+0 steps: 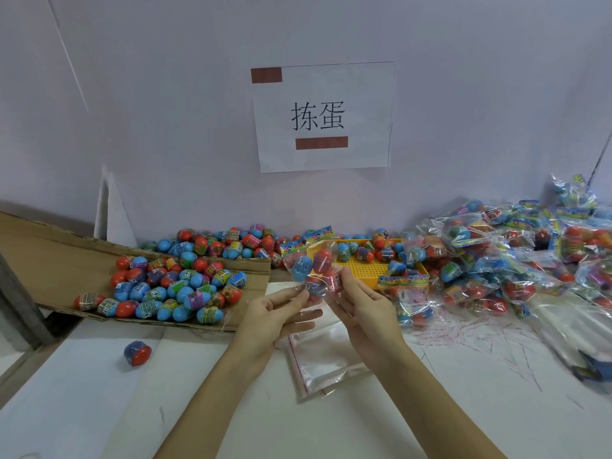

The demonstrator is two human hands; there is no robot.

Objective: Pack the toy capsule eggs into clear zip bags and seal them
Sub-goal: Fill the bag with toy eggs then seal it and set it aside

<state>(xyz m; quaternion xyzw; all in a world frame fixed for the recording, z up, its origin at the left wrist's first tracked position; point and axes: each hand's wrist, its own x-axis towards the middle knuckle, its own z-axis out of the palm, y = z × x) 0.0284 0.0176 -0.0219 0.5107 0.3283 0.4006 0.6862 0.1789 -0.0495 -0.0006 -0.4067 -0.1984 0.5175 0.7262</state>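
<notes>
**Filled bag pinched at its lower edge, above the worktop**

Held up over the worktop (430,425) between both hands: a clear zip bag (314,270) with a printed paper header on top and several eggs inside. Left hand (275,313) pinching the bag's lower left edge with thumb and fingertips; right hand (361,303) pinching the lower right edge, so each grip closed on the film, not on the eggs. Whether the strip is pressed shut, impossible to tell.

Probably light, but lumpy and loose: thin slippery film, hard round eggs rolling about inside. Best taken by the flat film at the edges or along the zip strip, never by the bulge.

Eggs half blue, half red, banded with printed labels. More loose eggs (172,289) heaped on a sheet of cardboard (49,253) to the left, one stray egg (137,352) near the front. Empty bags (324,359) lying flat below the hands, a yellow tray (364,270) behind, and packed bags (496,256) piled to the right.
</notes>
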